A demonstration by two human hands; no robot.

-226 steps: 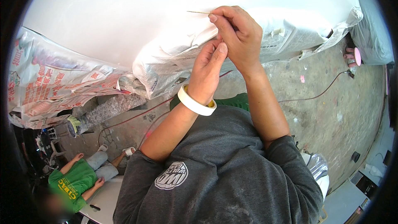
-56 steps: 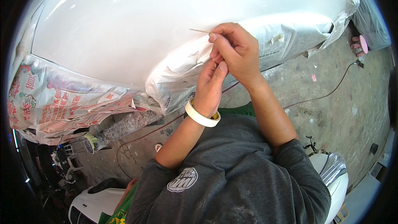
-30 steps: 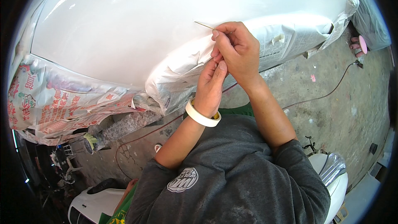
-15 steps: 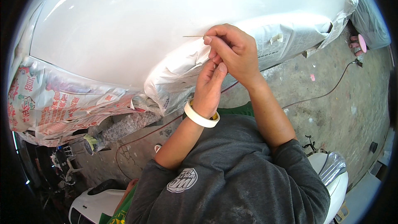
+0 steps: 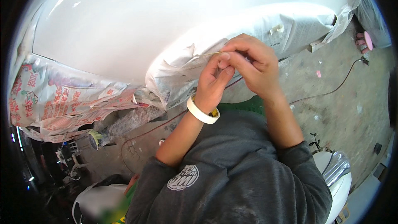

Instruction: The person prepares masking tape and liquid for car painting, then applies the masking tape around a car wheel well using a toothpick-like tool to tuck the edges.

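Leftmost, well apart from the tape roll [image 5: 199, 114], we see the red-printed paper [image 5: 62, 103]; above and left of the roll spreads the glossy white panel [image 5: 107, 29]. Half a second ago the thin tan stick [image 5: 210, 53] reaches across that panel; now we find it lower and nearer the roll, its free end showing against the newspaper [image 5: 178, 72]. We judge that this puts the work between the two hands, rather than out over the panel.

The roll itself hangs round the left wrist. Just above it, the left hand [image 5: 212, 82] is bent inward, its fingers gathered close together and meeting the other hand's; whether they pinch anything, we cannot tell. Above the roll and slightly to its right, the stick sticks out from the meeting fingertips. Its long axis runs nearly level, and the free end points left, dipping a little; the other end is hidden in the grip.

Up and to the right of the roll, the right hand [image 5: 259, 66] pinches the stick between thumb and forefinger, with the remaining fingers curled in behind.
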